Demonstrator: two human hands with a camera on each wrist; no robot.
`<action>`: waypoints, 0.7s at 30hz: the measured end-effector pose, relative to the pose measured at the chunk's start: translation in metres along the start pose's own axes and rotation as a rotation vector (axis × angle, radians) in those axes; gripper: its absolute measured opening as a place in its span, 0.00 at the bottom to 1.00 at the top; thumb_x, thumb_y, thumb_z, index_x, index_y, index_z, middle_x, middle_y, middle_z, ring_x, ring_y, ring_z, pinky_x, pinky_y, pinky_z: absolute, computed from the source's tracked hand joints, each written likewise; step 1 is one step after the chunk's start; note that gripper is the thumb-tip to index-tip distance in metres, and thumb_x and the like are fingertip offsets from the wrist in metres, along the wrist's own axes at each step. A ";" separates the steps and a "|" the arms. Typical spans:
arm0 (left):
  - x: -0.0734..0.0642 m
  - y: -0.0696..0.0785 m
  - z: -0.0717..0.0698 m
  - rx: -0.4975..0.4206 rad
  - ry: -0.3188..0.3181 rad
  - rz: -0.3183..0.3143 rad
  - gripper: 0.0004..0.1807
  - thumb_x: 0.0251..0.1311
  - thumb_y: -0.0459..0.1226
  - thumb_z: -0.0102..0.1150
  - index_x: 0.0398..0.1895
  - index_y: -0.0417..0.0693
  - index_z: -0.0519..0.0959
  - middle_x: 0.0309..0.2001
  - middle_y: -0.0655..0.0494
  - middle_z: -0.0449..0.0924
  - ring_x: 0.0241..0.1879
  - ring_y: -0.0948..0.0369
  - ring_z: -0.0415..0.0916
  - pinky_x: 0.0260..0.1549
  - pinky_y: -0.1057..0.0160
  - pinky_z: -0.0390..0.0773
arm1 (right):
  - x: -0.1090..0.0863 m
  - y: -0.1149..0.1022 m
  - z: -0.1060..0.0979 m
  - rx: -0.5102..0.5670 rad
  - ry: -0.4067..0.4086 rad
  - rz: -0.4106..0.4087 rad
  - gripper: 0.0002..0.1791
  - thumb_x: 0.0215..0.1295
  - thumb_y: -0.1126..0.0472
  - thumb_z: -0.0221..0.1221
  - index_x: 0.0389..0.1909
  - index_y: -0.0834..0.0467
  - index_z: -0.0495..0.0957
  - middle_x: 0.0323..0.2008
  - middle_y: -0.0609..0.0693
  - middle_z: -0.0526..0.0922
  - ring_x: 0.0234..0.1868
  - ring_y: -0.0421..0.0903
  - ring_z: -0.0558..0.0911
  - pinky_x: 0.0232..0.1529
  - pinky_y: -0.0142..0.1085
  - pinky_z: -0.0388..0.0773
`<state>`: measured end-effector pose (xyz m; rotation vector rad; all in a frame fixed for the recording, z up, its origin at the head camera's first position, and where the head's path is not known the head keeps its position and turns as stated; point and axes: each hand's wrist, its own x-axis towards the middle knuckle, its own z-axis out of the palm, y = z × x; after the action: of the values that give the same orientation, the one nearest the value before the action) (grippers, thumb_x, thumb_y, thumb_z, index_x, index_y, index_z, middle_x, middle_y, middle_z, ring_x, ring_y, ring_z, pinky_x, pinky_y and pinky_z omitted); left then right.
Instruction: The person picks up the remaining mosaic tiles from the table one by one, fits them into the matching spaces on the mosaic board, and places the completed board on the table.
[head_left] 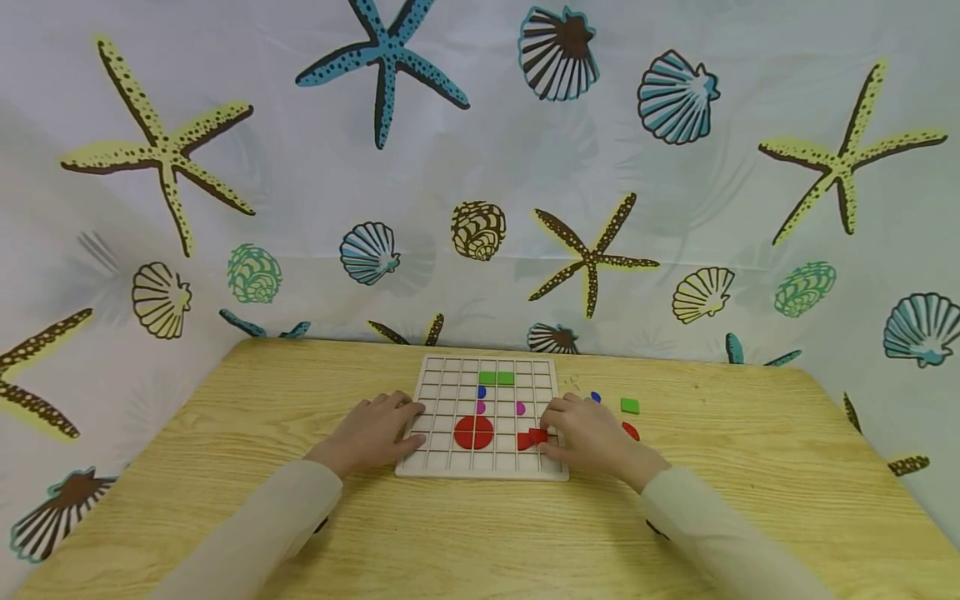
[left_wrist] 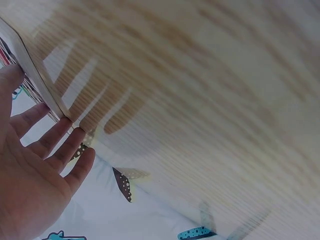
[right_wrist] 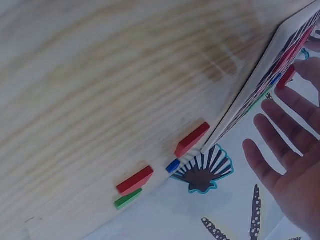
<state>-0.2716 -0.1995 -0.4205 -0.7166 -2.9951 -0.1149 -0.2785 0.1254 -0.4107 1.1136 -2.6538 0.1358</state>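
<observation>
Board (head_left: pixel 482 476) lay on the surface (head_left: pixel 480 542) between both hands in the head view. The left hand (head_left: pixel 367 433) rested at its left edge. The right hand (head_left: pixel 588 431) pinched a red piece (head_left: pixel 537 435) over the board's near right part, beside a red quarter (head_left: pixel 523 442); whether the held piece touched the board could not be told. A red disc (head_left: pixel 464 432) sat left of these, with green tiles (head_left: pixel 488 378) toward the far edge. Beyond the right hand lay a loose green piece (head_left: pixel 629 406).

In the left wrist view, spread fingers touched the board's edge.

In the right wrist view, thumb and forefinger pinched the red piece, other fingers spread; loose red pieces (right_wrist: pixel 192 139) lay near a blue piece (right_wrist: pixel 173 165).
</observation>
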 end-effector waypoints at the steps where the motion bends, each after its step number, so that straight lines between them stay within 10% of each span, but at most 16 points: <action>1: 0.000 0.000 0.000 0.001 0.000 0.000 0.27 0.61 0.52 0.51 0.59 0.47 0.70 0.54 0.48 0.70 0.53 0.48 0.69 0.50 0.42 0.68 | 0.002 -0.001 0.000 0.005 -0.004 0.000 0.13 0.55 0.47 0.62 0.33 0.52 0.80 0.36 0.44 0.80 0.40 0.44 0.76 0.38 0.37 0.75; 21: 0.003 -0.003 0.004 -0.008 -0.005 -0.003 0.27 0.61 0.52 0.51 0.59 0.48 0.70 0.55 0.48 0.70 0.54 0.48 0.69 0.51 0.42 0.67 | 0.027 -0.021 0.011 0.016 -0.067 -0.011 0.13 0.57 0.46 0.59 0.35 0.51 0.80 0.36 0.43 0.79 0.35 0.40 0.72 0.35 0.34 0.71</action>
<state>-0.2753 -0.2003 -0.4249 -0.7145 -3.0025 -0.1255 -0.2834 0.0899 -0.4141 1.1576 -2.7089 0.1197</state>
